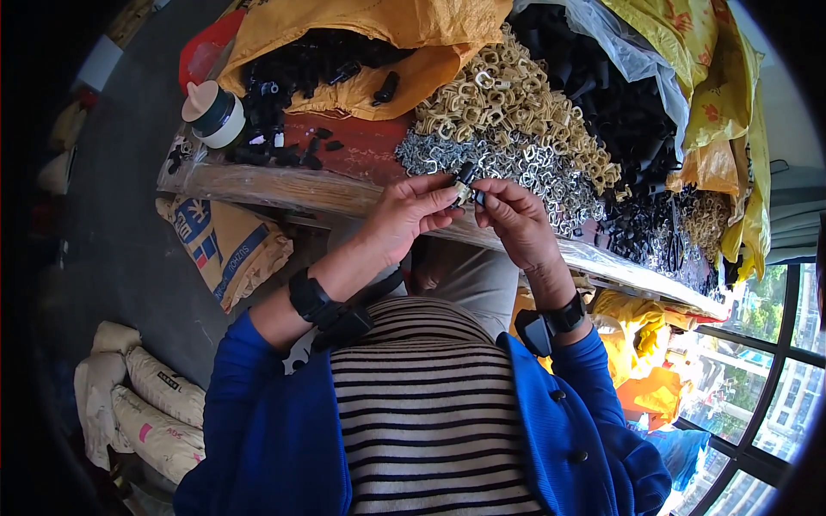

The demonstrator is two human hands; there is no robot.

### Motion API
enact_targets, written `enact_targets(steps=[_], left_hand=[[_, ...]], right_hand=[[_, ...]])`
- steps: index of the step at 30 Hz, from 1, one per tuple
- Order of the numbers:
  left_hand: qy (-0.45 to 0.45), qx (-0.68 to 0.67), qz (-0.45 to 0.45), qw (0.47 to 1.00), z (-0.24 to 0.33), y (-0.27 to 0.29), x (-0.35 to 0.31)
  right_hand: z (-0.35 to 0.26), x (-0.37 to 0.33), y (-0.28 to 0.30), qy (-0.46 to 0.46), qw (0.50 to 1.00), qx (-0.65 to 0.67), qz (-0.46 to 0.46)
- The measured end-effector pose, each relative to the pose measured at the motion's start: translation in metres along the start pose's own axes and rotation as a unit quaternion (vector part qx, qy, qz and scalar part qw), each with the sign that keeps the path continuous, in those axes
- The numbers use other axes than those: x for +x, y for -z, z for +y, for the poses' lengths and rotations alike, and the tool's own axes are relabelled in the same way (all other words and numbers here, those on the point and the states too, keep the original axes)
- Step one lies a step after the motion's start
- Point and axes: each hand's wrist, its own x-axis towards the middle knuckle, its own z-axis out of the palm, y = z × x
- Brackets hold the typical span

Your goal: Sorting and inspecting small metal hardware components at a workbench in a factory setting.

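Above the table's front edge, my two hands meet over a small black plastic fitting (465, 170) with a beige clip (462, 193) around its lower part. My left hand (403, 212) pinches this fitting between thumb and fingers. Close beside it, my right hand (521, 227) is closed on a small black piece (479, 198); its exact shape is partly hidden by the fingers. Just beyond the hands lie a heap of silver bent metal clips (525, 165) and a larger heap of beige plastic clips (499, 90).
Black plastic parts (615, 107) are piled at the right back. More spill from an orange bag (370, 24) at the left back. A lidded cup (213, 116) stands at the table's left end. Sacks (159, 404) lie on the floor at left. Windows (774, 370) are at right.
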Motion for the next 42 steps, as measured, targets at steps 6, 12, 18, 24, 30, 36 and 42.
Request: enact_targets(steps=[6, 12, 18, 24, 30, 36, 42], left_hand=[[0.007, 0.003, -0.001, 1.000, -0.001, -0.001, -0.001], [0.012, -0.002, -0.011, 1.000, -0.002, -0.001, -0.001], [0.022, 0.005, -0.019, 1.000, -0.004, -0.001, -0.001], [0.032, -0.005, -0.025, 0.999, -0.003, 0.001, 0.002], [0.028, -0.037, -0.022, 0.999, -0.007, 0.006, 0.001], [0.046, -0.021, -0.046, 0.998, -0.008, 0.004, -0.003], [0.063, -0.011, -0.023, 0.998, -0.018, 0.008, -0.003]], right_hand=[[-0.007, -0.001, -0.005, 0.060, 0.990, -0.131, -0.007], [-0.019, -0.001, -0.017, 0.060, 0.984, -0.166, -0.005], [-0.009, 0.002, -0.007, 0.088, 0.980, -0.178, 0.022], [0.000, 0.004, -0.008, 0.085, 0.980, -0.173, 0.058], [0.011, 0.006, -0.014, 0.219, 0.891, -0.390, 0.080], [0.013, -0.004, -0.022, 0.273, 0.801, -0.518, 0.123], [0.025, -0.006, -0.012, 0.351, 0.733, -0.577, 0.085]])
